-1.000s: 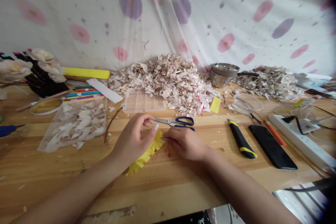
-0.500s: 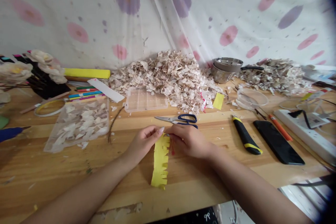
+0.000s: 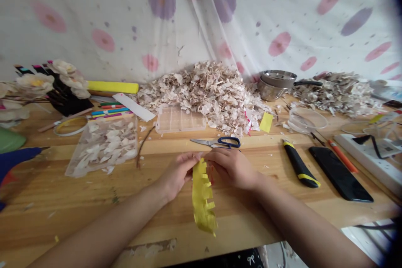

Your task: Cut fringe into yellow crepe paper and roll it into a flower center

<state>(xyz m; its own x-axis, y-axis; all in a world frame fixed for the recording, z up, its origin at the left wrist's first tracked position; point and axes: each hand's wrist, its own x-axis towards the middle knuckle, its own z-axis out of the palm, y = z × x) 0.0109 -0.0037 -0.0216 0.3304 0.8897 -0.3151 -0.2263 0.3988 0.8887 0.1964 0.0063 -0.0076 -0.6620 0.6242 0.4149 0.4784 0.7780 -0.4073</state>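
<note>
A yellow fringed paper strip [image 3: 201, 201] hangs down over the wooden table, its right edge cut into short tabs. Its upper end is pinched between the fingertips of my left hand [image 3: 179, 171], which is closed. My right hand [image 3: 234, 166] is closed too, touching the strip's top from the right; its fingertips are partly hidden, and a bit of red shows beneath them. Just beyond my hands lie scissors [image 3: 228, 142] with dark blue handles, partly covered by my right hand.
Behind are a heap of pale flakes [image 3: 213, 92], a clear compartment box [image 3: 179, 120] and metal bowls [image 3: 276, 86]. A tray of flakes [image 3: 105, 146] and a blue glue gun [image 3: 19, 161] are left. Right lie a cutter [image 3: 300, 165], phone [image 3: 341, 173] and power strip [image 3: 370, 159].
The strip's hanging end has swung right and twisted a little. Both hands stay together at its top. The whole view has shifted slightly, bringing more of the glue gun into sight.
</note>
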